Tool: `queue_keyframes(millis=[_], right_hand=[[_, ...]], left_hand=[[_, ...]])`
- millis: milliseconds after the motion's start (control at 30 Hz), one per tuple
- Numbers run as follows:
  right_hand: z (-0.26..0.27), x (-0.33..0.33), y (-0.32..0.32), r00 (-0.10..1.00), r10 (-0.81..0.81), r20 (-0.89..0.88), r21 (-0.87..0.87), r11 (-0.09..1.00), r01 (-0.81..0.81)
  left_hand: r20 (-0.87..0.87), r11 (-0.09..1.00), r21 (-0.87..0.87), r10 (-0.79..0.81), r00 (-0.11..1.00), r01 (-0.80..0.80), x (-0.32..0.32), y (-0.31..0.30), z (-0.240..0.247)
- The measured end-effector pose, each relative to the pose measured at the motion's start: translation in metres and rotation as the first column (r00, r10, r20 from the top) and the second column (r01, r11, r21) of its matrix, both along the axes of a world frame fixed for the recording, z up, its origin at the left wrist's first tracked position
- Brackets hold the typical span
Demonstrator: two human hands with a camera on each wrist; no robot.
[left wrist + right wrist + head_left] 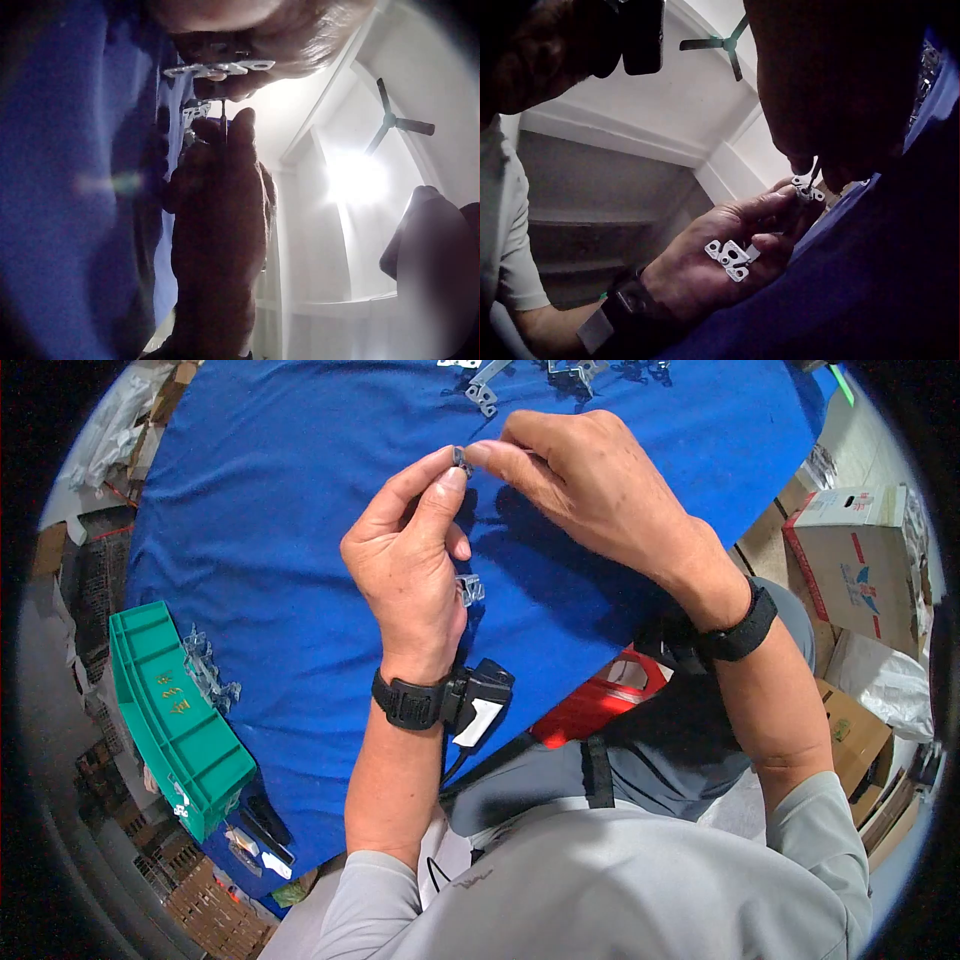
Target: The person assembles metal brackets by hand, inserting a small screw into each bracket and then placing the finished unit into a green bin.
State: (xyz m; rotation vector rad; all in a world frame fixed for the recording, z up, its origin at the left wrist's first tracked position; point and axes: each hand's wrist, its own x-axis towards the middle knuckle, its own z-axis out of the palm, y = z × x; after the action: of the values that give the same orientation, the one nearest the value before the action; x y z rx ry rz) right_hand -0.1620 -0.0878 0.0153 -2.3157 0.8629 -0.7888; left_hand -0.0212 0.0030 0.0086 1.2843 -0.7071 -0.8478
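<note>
Between thumb and index finger, my left hand [408,565] pinches a small silver hinge mounting plate [806,189]. A second winged mounting plate [730,259] lies against the palm of that hand, and its edge shows beside the palm as a metal piece [470,590] in the head view. My right hand [610,485] comes in from the right, its fingertips right at the pinched plate. A thin screw [223,118] stands out from its thumb and finger, and in the right wrist view its tip meets the plate. The other right fingers are curled.
A blue cloth [280,490] covers the table. Metal hinge parts [575,372] lie at the far edge. At the left stands a green plastic bin [185,720] with more metal pieces [208,670] beside it. A red stool [610,695] and a carton [850,570] are at the right.
</note>
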Motion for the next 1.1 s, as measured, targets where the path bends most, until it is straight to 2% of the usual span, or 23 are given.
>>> queue_keyframes(millis=[133,200,233,300,400,433,500,633,700,733,800,933,1000,1100], right_hand=[[-0.012,0.002,-0.002,0.998,0.005,0.066,-0.105,0.995,0.002],[-0.016,0.007,-0.002,0.957,0.021,0.29,-0.101,0.995,0.009],[-0.014,0.005,-0.001,0.957,0.021,0.29,-0.101,0.995,0.009],[-0.006,0.0,-0.001,0.997,0.01,0.075,-0.041,0.999,-0.007],[-0.004,0.0,-0.002,0.999,0.009,0.031,-0.065,0.998,-0.007],[-0.006,0.001,-0.002,0.999,0.009,0.031,-0.065,0.998,-0.007],[-0.011,0.005,-0.001,0.968,0.019,0.252,-0.049,0.999,-0.007],[-0.005,0.0,-0.001,0.993,0.018,0.117,-0.009,1.0,-0.017],[-0.005,0.0,-0.003,1.0,0.026,0.016,-0.058,0.998,-0.025],[-0.007,0.001,-0.003,1.0,0.026,0.016,-0.058,0.998,-0.025],[-0.011,0.003,-0.002,0.981,0.033,0.193,-0.099,0.995,-0.014],[-0.01,0.003,-0.001,0.979,0.019,0.201,-0.039,0.999,-0.011],[-0.004,0.0,-0.001,1.0,0.01,-0.006,0.008,1.0,-0.01],[-0.007,0.0,-0.001,0.998,0.024,0.051,-0.067,0.998,-0.02]], left_hand=[[0.027,1.0,0.009,0.007,1.0,-0.007,0.0,0.0,-0.001],[0.035,1.0,0.011,0.008,0.999,-0.008,0.0,0.0,-0.001],[0.044,1.0,0.014,0.008,0.999,-0.008,0.0,0.0,-0.001],[0.04,1.0,0.012,0.008,0.999,-0.009,0.0,0.0,-0.001],[0.028,1.0,0.006,0.012,1.0,-0.012,0.0,0.0,-0.002],[0.019,1.0,0.002,0.015,1.0,-0.015,0.0,-0.001,-0.002],[0.016,1.0,0.003,0.012,1.0,-0.012,0.001,0.0,-0.002],[0.006,1.0,-0.005,0.008,1.0,-0.008,0.001,0.0,-0.002],[-0.004,1.0,-0.007,0.008,1.0,-0.008,0.0,0.0,-0.002],[-0.014,1.0,-0.009,0.008,1.0,-0.008,0.0,0.0,-0.002],[-0.002,1.0,0.003,0.009,1.0,-0.009,-0.001,0.0,0.0],[-0.004,1.0,0.009,0.01,1.0,-0.01,0.0,0.0,0.001],[-0.01,1.0,0.005,0.014,1.0,-0.014,0.0,0.0,0.0],[-0.016,1.0,0.0,0.016,1.0,-0.016,0.0,0.0,0.0]])
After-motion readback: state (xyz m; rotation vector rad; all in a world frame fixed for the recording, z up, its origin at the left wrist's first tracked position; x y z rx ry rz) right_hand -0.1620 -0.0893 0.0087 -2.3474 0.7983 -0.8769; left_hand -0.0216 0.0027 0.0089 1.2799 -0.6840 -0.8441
